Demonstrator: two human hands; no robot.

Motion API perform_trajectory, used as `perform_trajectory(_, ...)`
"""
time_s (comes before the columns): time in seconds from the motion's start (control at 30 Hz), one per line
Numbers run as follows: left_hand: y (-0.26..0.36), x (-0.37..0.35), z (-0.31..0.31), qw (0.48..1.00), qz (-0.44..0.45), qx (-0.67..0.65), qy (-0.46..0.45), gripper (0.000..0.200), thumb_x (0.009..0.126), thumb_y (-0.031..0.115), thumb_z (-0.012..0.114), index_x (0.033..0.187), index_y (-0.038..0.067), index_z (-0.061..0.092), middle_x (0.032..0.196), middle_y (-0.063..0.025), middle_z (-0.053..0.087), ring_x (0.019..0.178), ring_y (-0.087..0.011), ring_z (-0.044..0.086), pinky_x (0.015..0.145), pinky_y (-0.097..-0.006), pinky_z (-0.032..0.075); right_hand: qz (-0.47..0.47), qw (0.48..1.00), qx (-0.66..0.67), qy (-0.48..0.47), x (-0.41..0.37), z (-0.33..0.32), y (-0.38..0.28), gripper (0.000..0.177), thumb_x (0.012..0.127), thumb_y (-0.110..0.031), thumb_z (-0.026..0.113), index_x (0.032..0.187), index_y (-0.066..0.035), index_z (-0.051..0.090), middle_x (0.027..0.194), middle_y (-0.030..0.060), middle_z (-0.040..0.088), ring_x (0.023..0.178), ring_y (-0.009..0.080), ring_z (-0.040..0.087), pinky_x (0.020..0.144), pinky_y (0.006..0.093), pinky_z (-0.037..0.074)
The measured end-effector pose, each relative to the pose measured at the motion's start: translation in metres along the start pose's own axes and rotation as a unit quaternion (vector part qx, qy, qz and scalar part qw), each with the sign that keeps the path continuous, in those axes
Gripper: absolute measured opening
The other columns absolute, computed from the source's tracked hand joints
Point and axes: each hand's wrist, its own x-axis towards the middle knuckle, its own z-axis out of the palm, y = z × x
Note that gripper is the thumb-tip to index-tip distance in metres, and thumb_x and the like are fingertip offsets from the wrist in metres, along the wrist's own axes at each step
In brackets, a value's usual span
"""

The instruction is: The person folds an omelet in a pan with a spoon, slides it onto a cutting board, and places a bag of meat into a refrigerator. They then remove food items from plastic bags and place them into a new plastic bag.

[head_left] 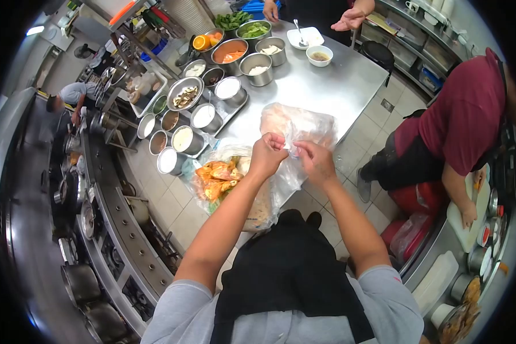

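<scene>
On the steel table lies a clear plastic bag (312,124) with pale, pinkish contents that I cannot name. My left hand (268,153) pinches the bag's gathered neck with closed fingers. From the other side, my right hand (315,161) also closes its fingertips on the neck, close to the left. Loose clear plastic hangs below both hands. Left of my forearm, an opened plastic bag (203,198) holds orange-coloured pieces that look like marinated meat (219,176). Another bag (262,206) with pale contents lies beside it, partly behind my left arm.
Several steel containers (257,69) of ingredients crowd the table's (350,80) left side. A white bowl (319,55) stands at the far end, near another person's hands (350,20). A person in a maroon shirt (461,109) works at the right counter. Stoves (117,229) line the left.
</scene>
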Motion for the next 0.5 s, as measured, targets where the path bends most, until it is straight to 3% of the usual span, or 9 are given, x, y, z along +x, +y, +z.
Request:
perform_trajectory(0.07, 0.000, -0.001, -0.001, 0.999, 0.021, 0.005, -0.026, 0.023, 0.074, -0.003, 0.065, 0.096, -0.003, 0.057, 0.081, -0.0020, 0.059, 0.068, -0.0065, 0.054, 0.061, -0.0191, 0.046, -0.073, 0.989, -0.111, -0.065, 0.014, -0.010, -0.001, 0.010, 0.080, -0.013, 0.065, 0.086, -0.006, 0.067, 0.081, 0.0082, 0.064, 0.071, 0.0279, 0.063, 0.063, 0.0355, 0.049)
perform_trajectory(0.17, -0.002, 0.003, -0.006, 0.999, 0.024, 0.020, -0.025, 0.019, 0.075, -0.003, 0.065, 0.093, -0.004, 0.061, 0.081, -0.0019, 0.060, 0.068, -0.0061, 0.054, 0.061, -0.0181, 0.044, -0.110, 0.964, -0.203, -0.130, 0.028, -0.019, -0.015, 0.010, 0.079, -0.015, 0.065, 0.084, -0.006, 0.066, 0.080, 0.0086, 0.063, 0.072, 0.0284, 0.062, 0.063, 0.0368, 0.048)
perform_trajectory(0.3, 0.002, 0.003, -0.011, 0.999, 0.020, 0.026, -0.030, 0.015, 0.077, -0.004, 0.062, 0.092, -0.004, 0.061, 0.079, -0.0038, 0.062, 0.067, -0.0072, 0.057, 0.061, -0.0195, 0.047, -0.152, 0.951, -0.230, -0.140, 0.036, -0.018, -0.012, 0.012, 0.076, -0.016, 0.066, 0.082, -0.005, 0.065, 0.078, 0.0091, 0.061, 0.072, 0.0290, 0.061, 0.063, 0.0379, 0.048)
perform_trajectory(0.37, 0.007, 0.006, -0.016, 0.990, -0.057, -0.100, -0.081, 0.012, 0.078, -0.002, 0.061, 0.090, -0.005, 0.061, 0.076, -0.0067, 0.064, 0.064, -0.0102, 0.061, 0.060, -0.0224, 0.050, -0.169, 0.954, -0.202, -0.143, 0.038, -0.016, -0.005, 0.014, 0.074, -0.016, 0.067, 0.078, -0.004, 0.063, 0.076, 0.0095, 0.060, 0.072, 0.0285, 0.060, 0.063, 0.0373, 0.047)
perform_trajectory(0.4, 0.008, 0.007, -0.016, 0.990, -0.057, -0.101, -0.078, 0.012, 0.078, -0.002, 0.061, 0.090, -0.005, 0.061, 0.076, -0.0067, 0.064, 0.064, -0.0102, 0.061, 0.060, -0.0224, 0.050, -0.171, 0.953, -0.201, -0.146, 0.038, -0.016, -0.003, 0.014, 0.074, -0.016, 0.067, 0.078, -0.004, 0.063, 0.076, 0.0095, 0.060, 0.072, 0.0285, 0.060, 0.063, 0.0373, 0.047)
perform_trajectory(0.47, 0.010, 0.004, -0.019, 0.994, 0.019, -0.043, -0.104, 0.012, 0.080, -0.002, 0.060, 0.091, -0.006, 0.061, 0.074, -0.0089, 0.065, 0.064, -0.0122, 0.063, 0.060, -0.0246, 0.052, -0.122, 0.974, -0.138, -0.130, 0.036, -0.012, -0.003, 0.013, 0.074, -0.014, 0.066, 0.076, -0.002, 0.062, 0.073, 0.0094, 0.059, 0.066, 0.0257, 0.059, 0.059, 0.0350, 0.046)
perform_trajectory(0.5, 0.006, 0.007, -0.021, 0.992, 0.013, 0.005, -0.124, 0.011, 0.082, -0.001, 0.062, 0.092, -0.006, 0.061, 0.076, -0.0070, 0.064, 0.069, -0.0129, 0.063, 0.063, -0.0244, 0.054, -0.134, 0.972, -0.132, -0.144, 0.038, -0.011, -0.001, 0.013, 0.074, -0.014, 0.066, 0.076, -0.002, 0.062, 0.073, 0.0094, 0.059, 0.066, 0.0257, 0.059, 0.059, 0.0350, 0.046)
